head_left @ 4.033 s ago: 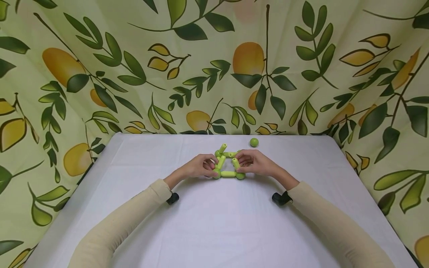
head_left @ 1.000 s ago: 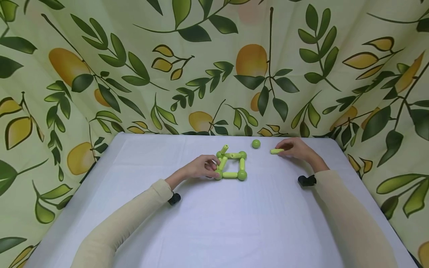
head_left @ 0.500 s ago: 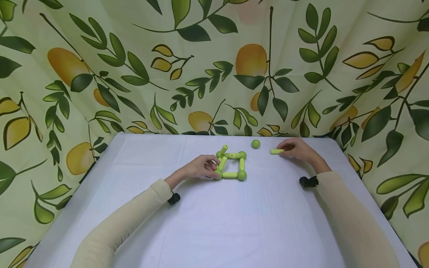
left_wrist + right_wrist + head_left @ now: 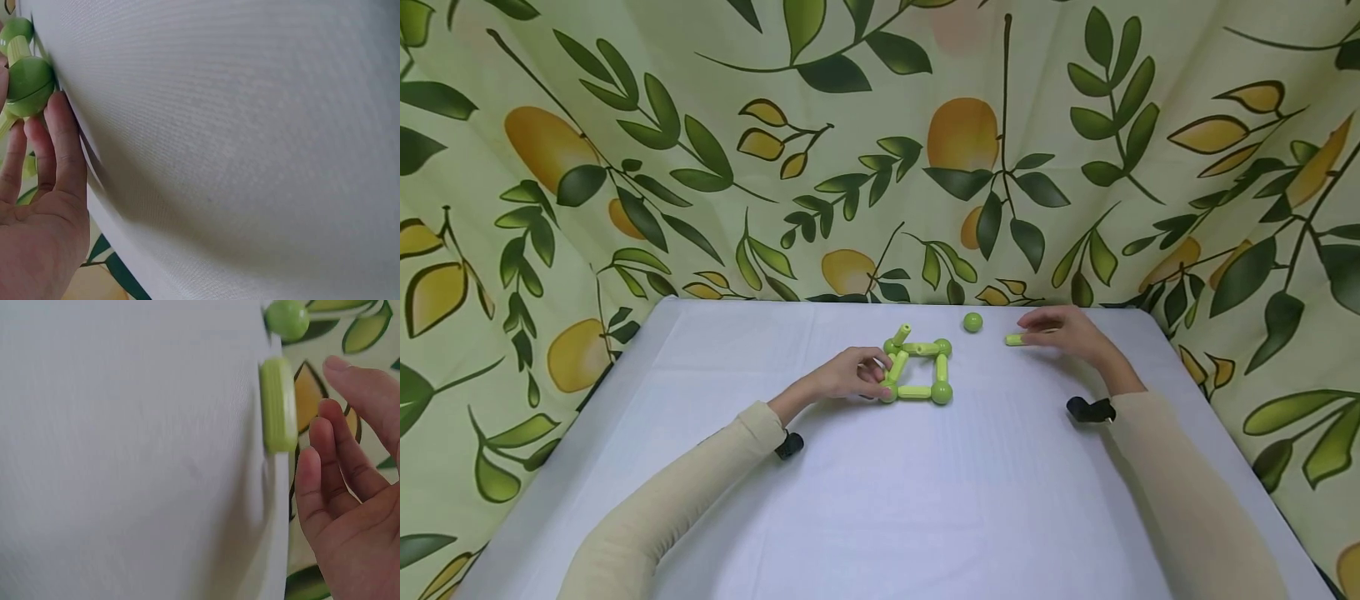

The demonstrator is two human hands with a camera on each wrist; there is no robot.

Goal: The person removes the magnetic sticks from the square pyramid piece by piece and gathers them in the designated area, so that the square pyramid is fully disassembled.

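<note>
A light green frame of sticks and balls (image 4: 915, 392) lies on the table, with raised sticks at its left corners. My left hand (image 4: 850, 373) holds its front left ball (image 4: 30, 86) and the stick there between thumb and fingers. Farther right, a loose ribbed green stick (image 4: 279, 405) lies on the cloth. Beside it is my right hand (image 4: 1067, 333), which covers part of the stick in the head view. The right wrist view shows the fingers (image 4: 309, 478) relaxed and apart from the stick. One loose green ball (image 4: 973, 322) sits between the frame and that stick.
A white cloth (image 4: 880, 508) covers the table. Behind its back edge hangs a curtain (image 4: 865, 167) printed with leaves and oranges. Small black cameras are on the left wrist (image 4: 789, 445) and the right wrist (image 4: 1088, 410).
The right hand has left the frame's front right corner, where a raised stick stood, and moved right. Its fingers have just loosened from a stick lying there. The left hand keeps its hold.
</note>
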